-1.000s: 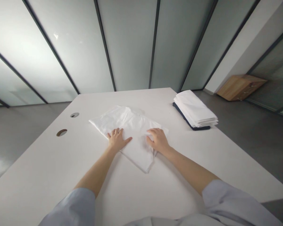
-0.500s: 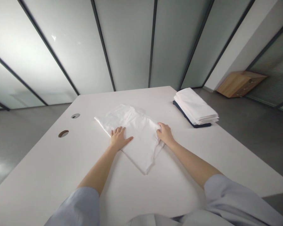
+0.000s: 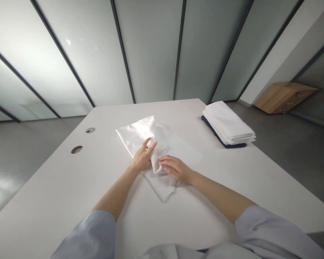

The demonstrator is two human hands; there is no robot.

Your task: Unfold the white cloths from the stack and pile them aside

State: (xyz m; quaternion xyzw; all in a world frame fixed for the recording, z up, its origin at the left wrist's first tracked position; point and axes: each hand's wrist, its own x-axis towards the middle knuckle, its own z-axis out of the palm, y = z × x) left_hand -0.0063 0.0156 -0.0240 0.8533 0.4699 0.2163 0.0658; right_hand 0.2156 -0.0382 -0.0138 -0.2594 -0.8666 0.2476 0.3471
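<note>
A white cloth (image 3: 140, 135) lies partly folded in the middle of the white table (image 3: 43, 201). My left hand (image 3: 144, 156) rests on the cloth's near part, and its thumb and fingers pinch a raised fold of the fabric. My right hand (image 3: 174, 167) lies just right of it on the cloth, fingers stretched out flat and pointing left, pressing the fabric down. The two hands almost touch. A bunched ridge of cloth stands up between them.
A stack of folded white cloths (image 3: 228, 124) sits on a dark one near the table's right edge. Two round cable holes (image 3: 77, 149) are at the left. A wooden cabinet (image 3: 284, 97) stands on the floor at the far right. Glass wall panels rise behind.
My right hand has come in from the cloth's right edge to the middle beside my left hand. My left hand has gone from lying flat to pinching a fold. The cloth is more bunched.
</note>
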